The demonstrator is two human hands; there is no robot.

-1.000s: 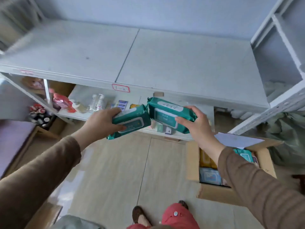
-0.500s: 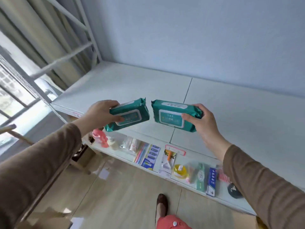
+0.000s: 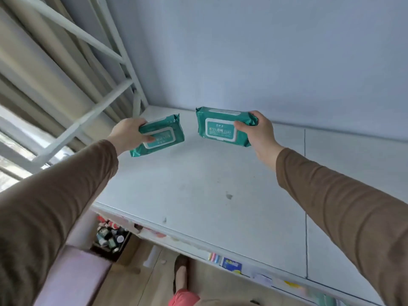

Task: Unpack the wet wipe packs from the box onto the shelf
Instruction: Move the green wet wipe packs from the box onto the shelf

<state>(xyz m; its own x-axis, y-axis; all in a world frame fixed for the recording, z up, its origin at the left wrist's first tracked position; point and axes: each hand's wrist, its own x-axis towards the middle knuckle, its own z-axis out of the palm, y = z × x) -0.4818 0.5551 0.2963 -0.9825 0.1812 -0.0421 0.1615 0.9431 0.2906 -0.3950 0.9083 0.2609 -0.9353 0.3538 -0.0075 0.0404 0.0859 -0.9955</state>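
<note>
White shelf top (image 3: 209, 184) below, bare but for faint smudges; blue wall (image 3: 265, 51) behind, white frame struts (image 3: 88, 38) and curtain (image 3: 33, 69) to the left. Lower tier crowded with small packets (image 3: 231, 262); crate of little bottles (image 3: 110, 239) on the floor. Held above the shelf, apart: left green wipe pack (image 3: 160, 134) gripped by left hand (image 3: 128, 134), right green wipe pack (image 3: 223, 127) gripped by right hand (image 3: 257, 131).

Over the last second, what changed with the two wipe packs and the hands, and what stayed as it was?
Both hands carried their packs up from beside the box and out over the top shelf, toward its back left corner. Unchanged: the left hand still grips the left pack, the right hand the right pack; neither is set down.
</note>
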